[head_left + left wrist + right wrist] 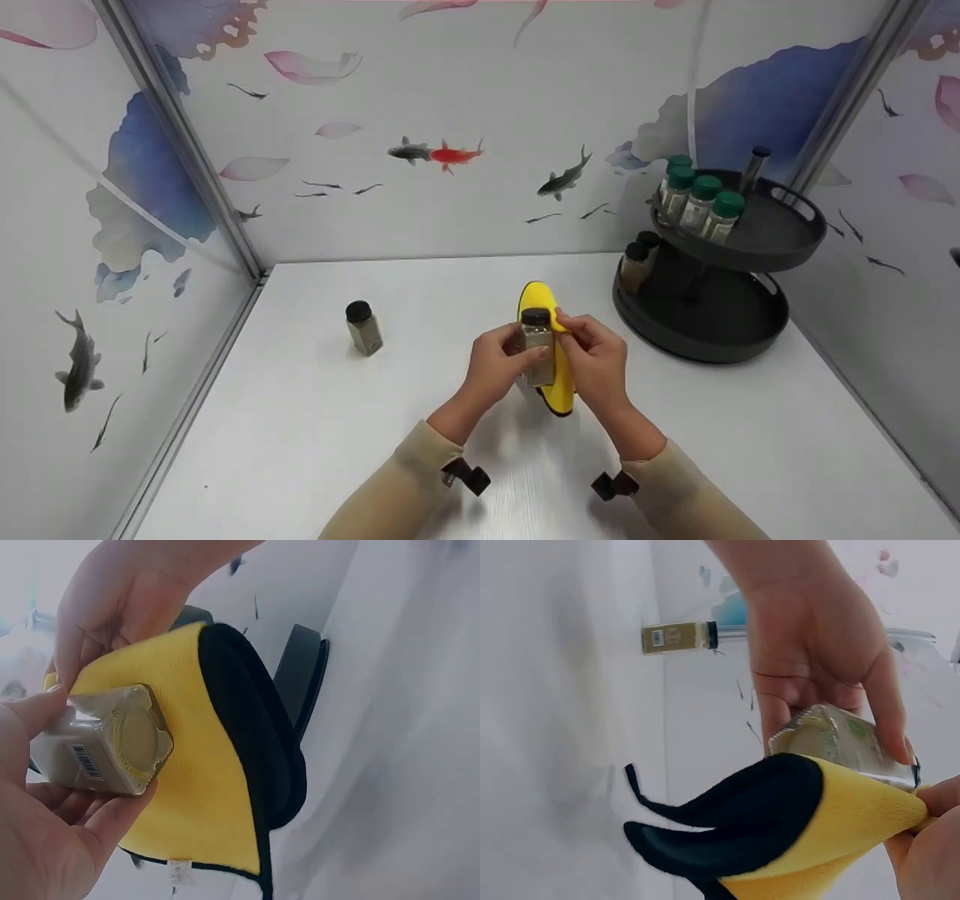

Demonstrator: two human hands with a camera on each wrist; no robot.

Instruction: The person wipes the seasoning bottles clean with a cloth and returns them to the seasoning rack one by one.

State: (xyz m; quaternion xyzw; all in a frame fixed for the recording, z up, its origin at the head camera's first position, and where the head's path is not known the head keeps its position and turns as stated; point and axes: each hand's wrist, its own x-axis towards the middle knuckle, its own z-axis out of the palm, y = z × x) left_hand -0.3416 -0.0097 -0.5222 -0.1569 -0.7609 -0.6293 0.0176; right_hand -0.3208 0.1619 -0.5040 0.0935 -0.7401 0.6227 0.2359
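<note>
Head view: L hand (pixel 496 366) pinches a spice jar (pixel 540 373), thumb in front, fingers round the far side; jar's roughly upright, black cap (pixel 535 317) up, held above the tabletop (pixel 300 435). R hand (pixel 601 361) pinches the yellow cloth (pixel 562 379) btw. thumb + fingers near the cap; cloth hangs right beside the jar, but can't tell whether they touch. Step looks like wiping the jar, so, imo: keep L grip firm on the sides, clear of the cap; lay cloth flat vs. the jar, yellow side in, then turn it bit by bit to get all faces, incl. the base. Go easy over the barcode (pixel 86 762). Mind the loose dark hem (pixel 727 836), might get in the way. 2nd jar (pixel 366 336) stands well apart, to the L.
</note>
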